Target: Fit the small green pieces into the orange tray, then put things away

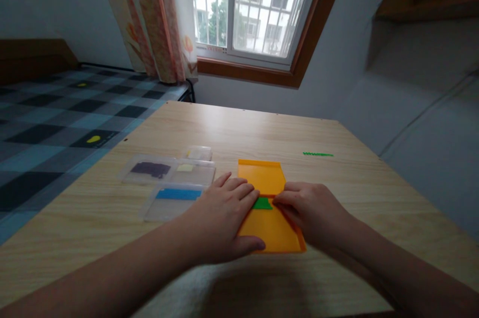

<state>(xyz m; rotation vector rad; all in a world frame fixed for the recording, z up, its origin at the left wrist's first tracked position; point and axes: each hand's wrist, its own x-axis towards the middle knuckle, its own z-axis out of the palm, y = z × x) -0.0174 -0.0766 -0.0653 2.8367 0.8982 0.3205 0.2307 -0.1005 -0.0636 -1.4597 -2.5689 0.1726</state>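
Note:
A yellow-orange plastic tray (275, 228) with raised edges lies in front of me, its flat lid-like panel (261, 175) stretching away behind it. Near the seam between them sits a small green piece (263, 203). My left hand (224, 220) rests over the tray's left side, fingers extended, with the fingertips beside the green piece and the thumb low on the tray. At the right edge, my right hand (312, 208) is closed in a pinch close to the green piece's right end. What lies between those fingertips is hidden.
To the left stand clear plastic boxes: one with dark purple pieces (149, 169), one with a blue strip (179, 194), and a small one (199, 153) behind. A thin green toothed strip (318, 154) lies far right on the wooden table (243, 128). A checkered bed (75, 118) adjoins the table's left.

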